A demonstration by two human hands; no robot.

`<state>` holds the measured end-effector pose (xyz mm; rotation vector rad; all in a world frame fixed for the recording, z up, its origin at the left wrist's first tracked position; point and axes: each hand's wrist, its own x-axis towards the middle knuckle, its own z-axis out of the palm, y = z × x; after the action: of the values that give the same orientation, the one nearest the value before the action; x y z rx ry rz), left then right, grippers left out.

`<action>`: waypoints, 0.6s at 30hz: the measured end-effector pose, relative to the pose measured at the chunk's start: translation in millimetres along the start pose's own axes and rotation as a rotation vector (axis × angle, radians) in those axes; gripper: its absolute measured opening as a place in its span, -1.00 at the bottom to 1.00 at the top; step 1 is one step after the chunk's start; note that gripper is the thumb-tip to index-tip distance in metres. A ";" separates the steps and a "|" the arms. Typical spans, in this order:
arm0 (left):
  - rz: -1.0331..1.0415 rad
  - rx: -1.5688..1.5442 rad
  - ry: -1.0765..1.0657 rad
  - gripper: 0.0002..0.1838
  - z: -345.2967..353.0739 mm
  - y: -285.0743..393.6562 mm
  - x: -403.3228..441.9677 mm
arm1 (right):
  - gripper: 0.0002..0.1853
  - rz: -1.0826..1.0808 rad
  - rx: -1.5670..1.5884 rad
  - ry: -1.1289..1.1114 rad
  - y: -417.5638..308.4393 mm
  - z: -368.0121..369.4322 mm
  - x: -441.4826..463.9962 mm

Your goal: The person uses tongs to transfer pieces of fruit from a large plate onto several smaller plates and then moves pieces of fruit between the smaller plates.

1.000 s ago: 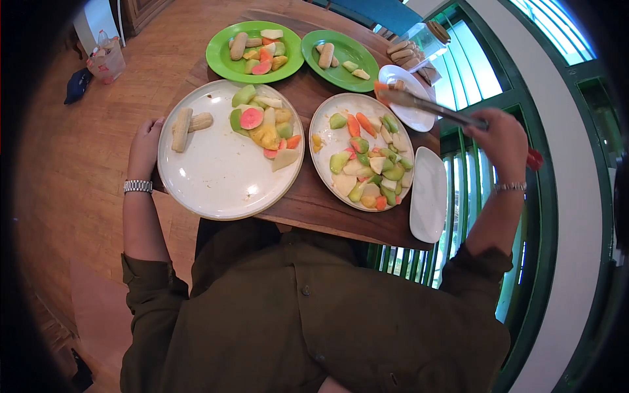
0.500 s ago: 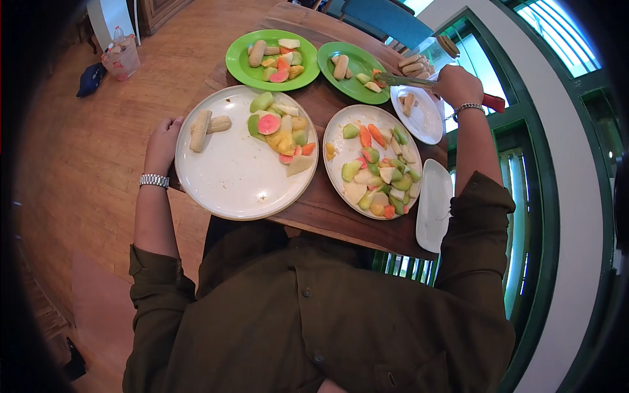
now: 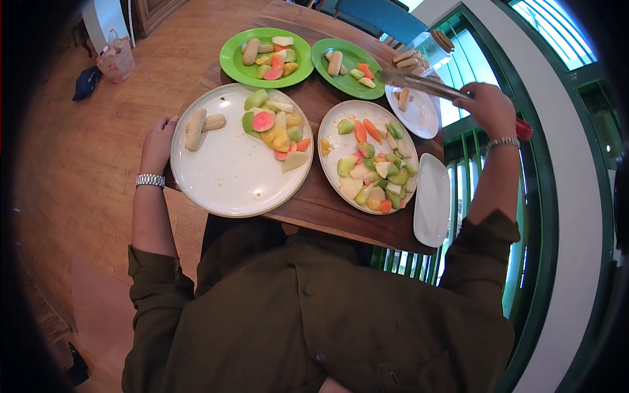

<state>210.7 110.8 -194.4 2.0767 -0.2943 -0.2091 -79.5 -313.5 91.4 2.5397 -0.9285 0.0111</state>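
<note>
We look down at a wooden tabletop set with plates of cut fruit and biscuits. Our right hand is closed around the tongs, whose red end juts out behind it. Held this far back, the tongs seem meant to reach across the nearer dishes; their tips hang by the right rim of the dark green plate, near its orange pieces. We cannot tell whether the tips pinch anything.

Our left hand is at the left rim of the large plate, perhaps to steady it; we cannot tell whether it grips or rests. On that plate, biscuits lie left and fruit right, probably to keep the two apart. The light green plate is divided the same way.

To the right stand the fruit plate, a tray and the oval dish, partly under the tongs.
</note>
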 end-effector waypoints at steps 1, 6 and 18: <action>0.001 -0.028 0.002 -0.54 0.2 -3.4 1.5 | -0.69 -0.045 0.031 0.030 5.4 -0.2 -11.4; 0.013 -0.062 -0.001 -0.55 1.0 -8.6 3.5 | -0.73 -0.184 -0.036 0.106 9.0 -1.3 -62.1; -0.019 -0.067 0.003 -0.57 -1.5 -14.2 6.0 | -0.78 -0.309 -0.001 0.058 -10.2 -14.0 -87.7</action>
<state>218.6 117.1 -206.2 2.0138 -0.2621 -0.2241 -139.3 -247.1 86.6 2.6392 -0.5070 -0.0086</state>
